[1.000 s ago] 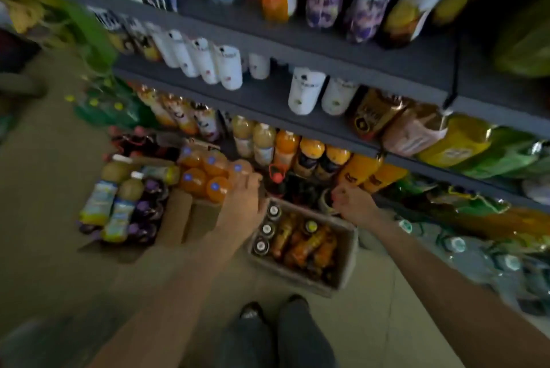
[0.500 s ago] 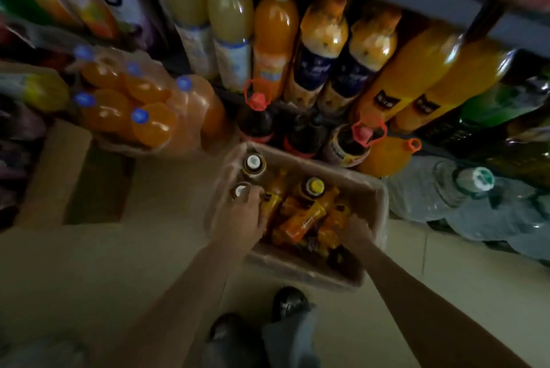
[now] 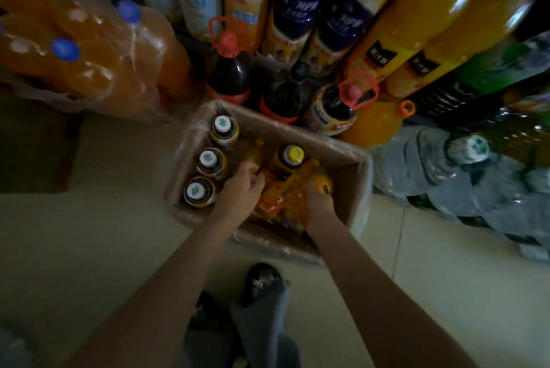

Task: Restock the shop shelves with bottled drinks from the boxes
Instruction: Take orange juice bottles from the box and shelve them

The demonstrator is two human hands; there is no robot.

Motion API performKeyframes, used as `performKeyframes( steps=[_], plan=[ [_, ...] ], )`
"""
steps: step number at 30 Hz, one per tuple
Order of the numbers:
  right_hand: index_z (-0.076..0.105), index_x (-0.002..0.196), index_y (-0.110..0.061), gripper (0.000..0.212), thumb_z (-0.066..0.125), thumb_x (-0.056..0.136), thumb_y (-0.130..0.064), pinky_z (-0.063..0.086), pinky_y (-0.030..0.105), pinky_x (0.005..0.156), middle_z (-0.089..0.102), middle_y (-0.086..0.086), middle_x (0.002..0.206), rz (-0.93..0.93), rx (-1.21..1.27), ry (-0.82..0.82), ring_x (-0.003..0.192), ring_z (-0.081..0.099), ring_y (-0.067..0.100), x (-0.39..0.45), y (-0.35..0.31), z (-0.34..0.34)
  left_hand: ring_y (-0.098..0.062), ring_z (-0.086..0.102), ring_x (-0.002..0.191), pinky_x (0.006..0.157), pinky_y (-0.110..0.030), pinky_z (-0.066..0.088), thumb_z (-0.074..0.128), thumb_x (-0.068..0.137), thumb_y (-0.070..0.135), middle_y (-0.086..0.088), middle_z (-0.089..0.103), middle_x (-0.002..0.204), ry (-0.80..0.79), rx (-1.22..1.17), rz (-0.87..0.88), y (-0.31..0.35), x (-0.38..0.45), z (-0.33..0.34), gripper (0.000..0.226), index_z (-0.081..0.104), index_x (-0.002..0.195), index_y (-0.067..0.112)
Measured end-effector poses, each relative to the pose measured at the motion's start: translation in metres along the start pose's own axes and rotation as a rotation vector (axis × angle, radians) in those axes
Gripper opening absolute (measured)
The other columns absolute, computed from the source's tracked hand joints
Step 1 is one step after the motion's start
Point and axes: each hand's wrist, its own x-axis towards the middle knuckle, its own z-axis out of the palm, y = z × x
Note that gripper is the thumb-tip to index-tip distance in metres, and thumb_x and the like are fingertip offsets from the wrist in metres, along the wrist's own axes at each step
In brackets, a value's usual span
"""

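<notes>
A cardboard box [image 3: 354, 189] sits on the floor in front of the shelves. Three upright bottles with white caps [image 3: 207, 159] line its left side, and a yellow-capped bottle [image 3: 293, 154] stands near its far wall. Several orange bottles [image 3: 282, 192] lie loose in the middle. Both my hands are down inside the box. My left hand [image 3: 242, 187] curls its fingers around one of the lying orange bottles. My right hand [image 3: 318, 204] grips another orange bottle by its yellow-capped end. The fingertips of both hands are partly hidden among the bottles.
Dark cola bottles [image 3: 229, 79] with red handles stand right behind the box. A shrink-wrapped pack of orange drinks [image 3: 89, 49] lies at the left, wrapped water bottles [image 3: 464, 177] at the right. Tall juice bottles [image 3: 300, 4] fill the lowest shelf. My shoe [image 3: 262, 280] is just before the box.
The view has dropped closer to the box. My left hand moved from the white-capped bottles to the lying orange ones, and my right hand sank deeper onto a bottle.
</notes>
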Motion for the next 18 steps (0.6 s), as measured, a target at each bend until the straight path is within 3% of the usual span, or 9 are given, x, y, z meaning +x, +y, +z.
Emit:
performKeyframes(
  steps=[2, 4, 5, 7, 9, 12, 14, 16, 18],
  plan=[
    [0.025, 0.143, -0.010, 0.063, 0.054, 0.091, -0.030, 0.043, 0.038, 0.097, 0.041, 0.014, 0.139, -0.078, -0.024, -0.020, 0.124, 0.044, 0.033, -0.044, 0.004, 0.007, -0.029, 0.053, 0.113, 0.095, -0.039, 0.044, 0.043, 0.093, 0.049, -0.008, 0.055, 0.125, -0.106, -0.185, -0.188, 0.024, -0.006, -0.009, 0.046, 0.051, 0.120, 0.012],
    [0.017, 0.146, -0.021, 0.067, 0.056, 0.091, -0.027, 0.040, 0.042, 0.104, 0.042, 0.002, 0.133, -0.322, -0.054, -0.162, 0.123, 0.045, 0.023, -0.084, 0.004, 0.014, -0.025, 0.056, 0.112, 0.098, -0.043, 0.044, 0.059, 0.068, 0.072, -0.004, 0.058, 0.126, -0.248, -0.421, -0.319, 0.044, -0.013, -0.023, 0.077, 0.056, 0.122, 0.018],
    [0.019, 0.145, -0.023, 0.064, 0.056, 0.091, -0.023, 0.042, 0.038, 0.103, 0.044, -0.006, 0.127, -0.419, -0.119, -0.269, 0.118, 0.048, 0.015, -0.093, 0.004, 0.013, -0.023, 0.063, 0.103, 0.092, -0.042, 0.048, 0.068, 0.059, 0.069, -0.004, 0.065, 0.115, -0.259, -0.521, -0.337, 0.046, -0.014, -0.029, 0.073, 0.062, 0.114, 0.022],
    [0.040, 0.134, -0.022, 0.044, 0.053, 0.092, -0.024, 0.045, 0.028, 0.099, 0.051, -0.016, 0.115, -0.526, -0.231, -0.413, 0.105, 0.052, 0.000, -0.091, 0.000, 0.006, -0.017, 0.068, 0.078, 0.074, -0.034, 0.053, 0.077, 0.068, 0.042, -0.004, 0.070, 0.088, -0.109, -0.654, -0.276, 0.040, -0.014, -0.044, 0.034, 0.066, 0.093, 0.022],
    [0.063, 0.113, -0.019, 0.031, 0.047, 0.094, -0.037, 0.042, 0.031, 0.097, 0.062, -0.006, 0.114, -0.475, -0.203, -0.284, 0.107, 0.056, 0.008, -0.058, -0.005, -0.002, -0.018, 0.067, 0.078, 0.072, -0.034, 0.052, 0.080, 0.067, 0.026, -0.004, 0.069, 0.088, 0.067, -0.709, -0.227, 0.021, -0.007, -0.062, 0.033, 0.063, 0.096, 0.022],
    [0.057, 0.121, -0.008, 0.045, 0.051, 0.092, -0.042, 0.042, 0.034, 0.090, 0.060, 0.012, 0.122, -0.211, -0.435, 0.023, 0.114, 0.054, 0.031, 0.025, 0.013, 0.003, -0.024, 0.065, 0.093, 0.082, -0.040, 0.051, 0.080, 0.065, 0.023, -0.006, 0.067, 0.102, 0.127, -0.735, -0.166, -0.009, 0.006, -0.082, 0.055, 0.057, 0.115, 0.019],
    [0.044, 0.132, -0.007, 0.060, 0.057, 0.086, -0.044, 0.043, 0.035, 0.087, 0.053, 0.015, 0.130, -0.124, -0.589, 0.032, 0.117, 0.051, 0.034, 0.065, 0.029, 0.028, -0.022, 0.065, 0.091, 0.080, -0.038, 0.051, 0.075, 0.072, 0.017, -0.005, 0.067, 0.099, 0.113, -0.724, -0.141, -0.026, 0.015, -0.085, 0.045, 0.057, 0.113, 0.019],
    [0.032, 0.139, -0.006, 0.076, 0.060, 0.083, -0.049, 0.042, 0.039, 0.093, 0.044, 0.015, 0.137, -0.028, -0.553, 0.057, 0.122, 0.047, 0.034, 0.097, 0.041, 0.056, -0.020, 0.066, 0.089, 0.077, -0.037, 0.053, 0.078, 0.068, 0.017, -0.001, 0.068, 0.094, 0.087, -0.689, -0.108, -0.038, 0.020, -0.082, 0.041, 0.059, 0.103, 0.025],
    [0.036, 0.138, -0.008, 0.075, 0.058, 0.082, -0.053, 0.046, 0.041, 0.093, 0.046, 0.014, 0.134, 0.018, -0.543, 0.025, 0.119, 0.049, 0.034, 0.119, 0.048, 0.072, -0.019, 0.066, 0.086, 0.074, -0.035, 0.055, 0.079, 0.066, 0.016, 0.000, 0.068, 0.091, 0.055, -0.640, -0.073, -0.048, 0.021, -0.073, 0.042, 0.058, 0.101, 0.025]
  ],
)
